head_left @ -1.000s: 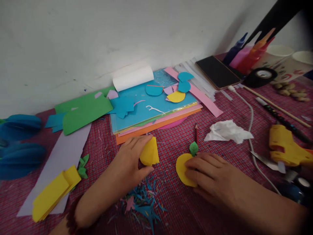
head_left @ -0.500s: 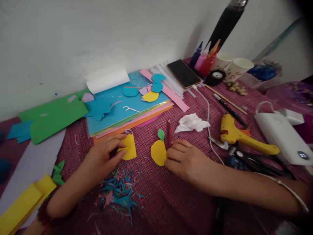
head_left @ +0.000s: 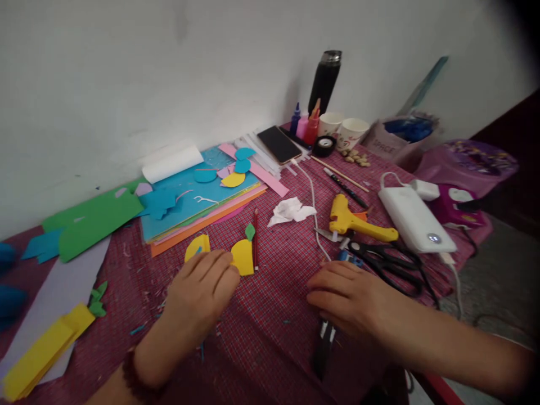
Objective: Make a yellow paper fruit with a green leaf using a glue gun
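My left hand [head_left: 206, 284] is seen from the back, its fingers bent over a yellow paper cutout [head_left: 242, 259] with a rounded top and straight edges. Its fingertips are hidden. Another yellow cutout [head_left: 197, 246] lies behind the knuckles, partly covered. A small green paper leaf [head_left: 250, 232] touches the top of the first cutout, beside a dark red pencil [head_left: 256, 242]. My right hand [head_left: 346, 295] hovers further right, fingers loosely extended and apparently holding nothing. Under it lie a black-handled tool with a metal part [head_left: 324, 343] and a blue object [head_left: 349, 257].
Black scissors [head_left: 388, 256], a yellow glue gun [head_left: 358, 222] and a white power bank [head_left: 417, 219] lie at right. A white cable [head_left: 314, 197] crosses past crumpled tissue [head_left: 292, 211]. Colored sheets [head_left: 181, 180], green paper [head_left: 97, 219] and folded yellow paper [head_left: 42, 354] lie left.
The view has turned right. My right hand has left the yellow cutout and pencil and moved right. My left hand has moved right with its yellow cutout, to beside the leaf.
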Demonstrator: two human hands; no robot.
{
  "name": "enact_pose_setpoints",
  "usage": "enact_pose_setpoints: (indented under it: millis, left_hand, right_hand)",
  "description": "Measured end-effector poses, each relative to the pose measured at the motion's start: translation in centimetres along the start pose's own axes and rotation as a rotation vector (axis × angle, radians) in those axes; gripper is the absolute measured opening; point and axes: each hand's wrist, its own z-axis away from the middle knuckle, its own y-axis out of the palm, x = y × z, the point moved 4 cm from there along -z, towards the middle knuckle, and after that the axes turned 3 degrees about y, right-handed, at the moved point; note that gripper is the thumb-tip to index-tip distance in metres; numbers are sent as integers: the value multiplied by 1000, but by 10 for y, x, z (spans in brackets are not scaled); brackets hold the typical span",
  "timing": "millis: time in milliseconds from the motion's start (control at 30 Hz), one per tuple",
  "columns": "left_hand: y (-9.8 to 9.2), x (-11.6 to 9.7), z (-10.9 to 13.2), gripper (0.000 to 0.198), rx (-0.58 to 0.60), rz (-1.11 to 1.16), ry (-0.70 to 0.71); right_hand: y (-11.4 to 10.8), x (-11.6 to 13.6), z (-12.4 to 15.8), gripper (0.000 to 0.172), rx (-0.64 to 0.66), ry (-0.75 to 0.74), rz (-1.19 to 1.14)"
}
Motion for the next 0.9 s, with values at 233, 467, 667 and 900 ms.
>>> enact_pose_setpoints:
  millis: [233,467,667,900]
  left_hand:
    - [51,8,2,27,79,65,-93]
    - [67,27,2,6,20,333,-245]
    - [58,20,6,9,4,278,-266]
    - [28,-9,2,15,138,-73,-181]
  right_hand:
    - [-35,-4,47,20,-21,270,-55]
    - [-56,-35,85,17,-286,511,124]
    - [-66,-60,66,22,-329,532,283]
    - [-45,-103,30,45,-97,494,434]
